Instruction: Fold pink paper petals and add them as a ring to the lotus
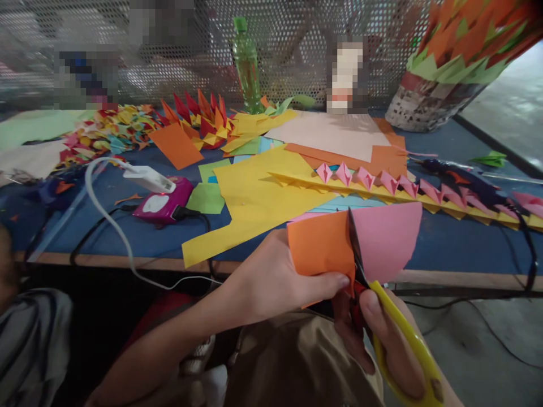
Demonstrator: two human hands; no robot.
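Just in front of the table edge, my left hand [284, 277] grips an orange sheet of paper [320, 243], thumb in front and fingers behind. My right hand [390, 333] is closed around the yellow and red handles of a pair of scissors [407, 345]. The dark blades point up along the right edge of the orange paper. Behind the blades a pink sheet of paper [388, 237] with a curved outer edge spreads to the right. Whether the pink and orange sheets lie together is hidden by my left hand and the blades.
On the blue table [237, 237] lie a yellow sheet [271, 198], a pink and yellow folded strip [390, 183], a glue gun [466, 178], and a purple power adapter [163, 200] with cables. A green bottle [246, 68] and a paper-covered basket [428, 93] stand behind.
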